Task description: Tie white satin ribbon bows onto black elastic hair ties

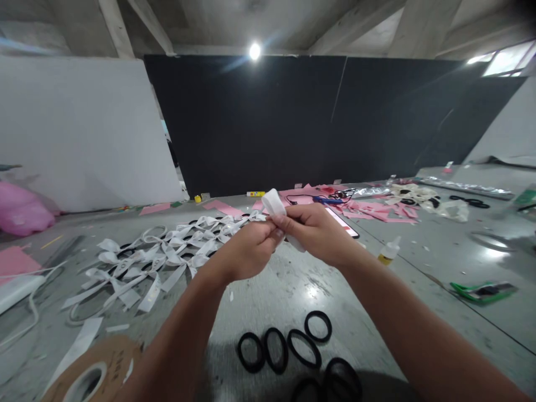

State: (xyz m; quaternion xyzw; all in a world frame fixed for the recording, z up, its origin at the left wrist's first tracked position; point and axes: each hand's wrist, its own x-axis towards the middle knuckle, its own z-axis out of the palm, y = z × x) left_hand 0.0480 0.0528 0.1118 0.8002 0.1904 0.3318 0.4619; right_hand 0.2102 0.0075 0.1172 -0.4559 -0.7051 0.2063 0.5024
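My left hand and my right hand meet above the middle of the table. Both are closed on a white ribbon, which stands up in a loop over my fingertips. A tail of it hangs below my right fingers. Whether something else is pinched inside is hidden. Left of my hands lies a pile of white ribbon bows with black hair ties among them. Nearer to me, several black hair ties rest loose on the table. A ribbon roll with a brown cardboard side sits at the lower left.
Behind my right hand are a phone, pink scraps and a blue tool with a black cord. A small dropper bottle and a green-edged packet lie right. A pink bag is far left; a dark panel stands behind.
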